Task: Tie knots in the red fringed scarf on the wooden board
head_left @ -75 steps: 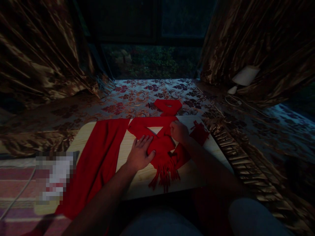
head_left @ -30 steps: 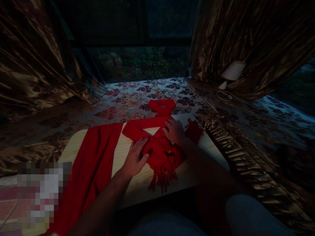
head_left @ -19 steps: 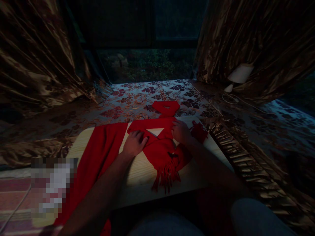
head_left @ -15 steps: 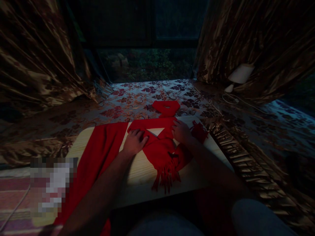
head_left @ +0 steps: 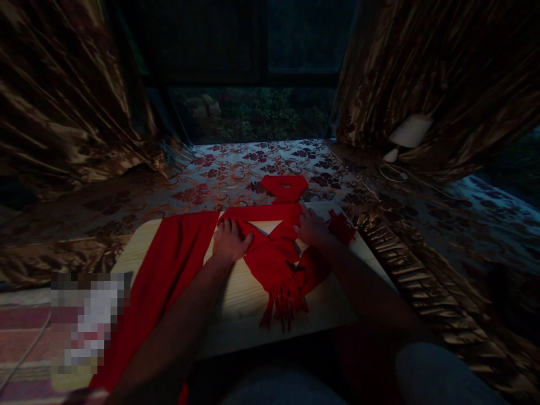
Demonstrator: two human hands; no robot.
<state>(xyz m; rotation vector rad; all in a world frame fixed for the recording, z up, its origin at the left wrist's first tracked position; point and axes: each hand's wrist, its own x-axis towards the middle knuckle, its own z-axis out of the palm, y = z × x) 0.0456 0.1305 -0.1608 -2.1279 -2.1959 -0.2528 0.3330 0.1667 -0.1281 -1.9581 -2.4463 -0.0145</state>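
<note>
A red fringed scarf (head_left: 272, 261) lies on a pale wooden board (head_left: 236, 323), its ends crossed below a triangular gap where the wood shows. My left hand (head_left: 230, 241) rests on the scarf's left corner, thumb spread and fingers laid out flat. On its right side, my right hand (head_left: 312, 226) touches the cloth with fingers extended and somewhat apart; shadow hides part of them. One fringed end points towards me, while another dark red fringe (head_left: 342, 225) shows beyond my right wrist. Left of my left hand, a long red cloth (head_left: 181, 247) runs down across the board.
Behind the board, a folded red piece (head_left: 284, 187) with a small opening lies on the flowered cover (head_left: 236, 169). A white lamp (head_left: 411, 132) with a cord leans at the right. Shiny curtains (head_left: 63, 101) frame the dark window. Pixelation hides something at lower left.
My left hand has flattened slightly, its fingers and thumb more spread on the scarf. My right hand has barely moved, and the scarf's layout looks the same.
</note>
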